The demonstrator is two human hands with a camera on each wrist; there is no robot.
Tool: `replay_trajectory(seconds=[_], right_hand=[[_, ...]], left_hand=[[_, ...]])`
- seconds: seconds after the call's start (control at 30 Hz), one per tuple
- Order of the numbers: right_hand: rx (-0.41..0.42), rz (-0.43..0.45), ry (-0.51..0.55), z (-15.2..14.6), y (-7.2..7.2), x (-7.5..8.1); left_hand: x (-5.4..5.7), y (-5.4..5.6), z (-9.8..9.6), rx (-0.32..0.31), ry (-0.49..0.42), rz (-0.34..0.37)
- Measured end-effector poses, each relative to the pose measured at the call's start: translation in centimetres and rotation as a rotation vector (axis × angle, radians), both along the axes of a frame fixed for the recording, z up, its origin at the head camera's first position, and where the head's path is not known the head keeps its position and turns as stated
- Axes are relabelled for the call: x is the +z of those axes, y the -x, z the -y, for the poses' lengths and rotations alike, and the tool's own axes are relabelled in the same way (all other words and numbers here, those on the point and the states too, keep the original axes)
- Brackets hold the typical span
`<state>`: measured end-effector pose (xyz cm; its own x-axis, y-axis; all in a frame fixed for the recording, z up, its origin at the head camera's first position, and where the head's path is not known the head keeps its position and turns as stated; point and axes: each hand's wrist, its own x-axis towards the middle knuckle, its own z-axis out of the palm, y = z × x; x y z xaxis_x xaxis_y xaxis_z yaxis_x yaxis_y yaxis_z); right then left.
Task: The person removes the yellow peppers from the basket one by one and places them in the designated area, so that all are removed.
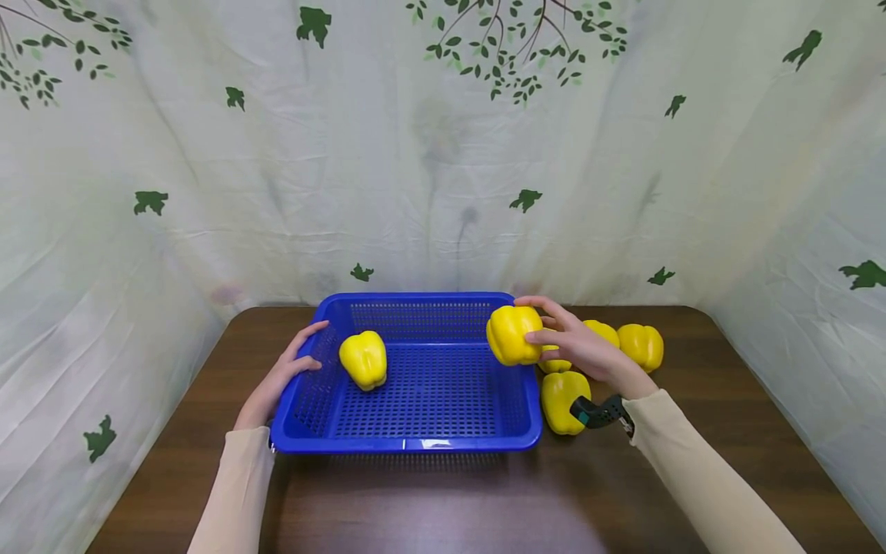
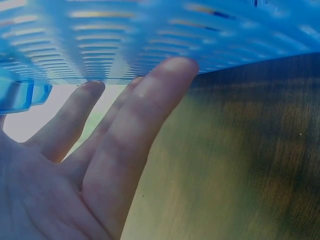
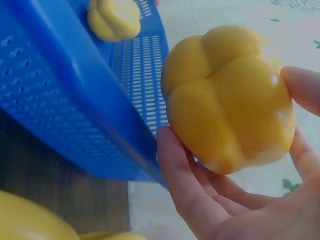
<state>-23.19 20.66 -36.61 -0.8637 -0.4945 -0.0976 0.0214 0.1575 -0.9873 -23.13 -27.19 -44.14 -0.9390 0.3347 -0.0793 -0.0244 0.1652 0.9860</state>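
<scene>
A yellow bell pepper [image 1: 514, 335] is held between the thumb and fingers of my right hand [image 1: 571, 342], above the right rim of the blue plastic basket [image 1: 443, 445]. Its lobed end shows large in the right wrist view, pepper [image 3: 230, 100] and fingertips [image 3: 172, 150] close to the basket rim. My left hand [image 1: 280, 377] grips the basket's left rim, with thumb and a finger over the edge. In the left wrist view, other fingers [image 2: 135, 135] lie against the outside of the slotted wall. Inside the basket, toward its left, lies another yellow bell pepper [image 1: 363, 360].
Right of the basket, several more yellow bell peppers [image 1: 640, 348] rest on the brown wooden table [image 1: 415, 508], partly hidden by my right hand and the black wristband [image 1: 601, 412]. A pale leaf-printed curtain [image 1: 443, 192] hangs behind and at the sides.
</scene>
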Motion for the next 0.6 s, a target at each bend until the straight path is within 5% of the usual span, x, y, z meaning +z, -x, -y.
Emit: replay_trajectory(seconds=[0.6], right_hand=[[-0.032, -0.008, 0.031, -3.0, -0.7, -0.8]], left_hand=[[0.1, 0.1, -0.1, 0.018, 0.031, -0.017]])
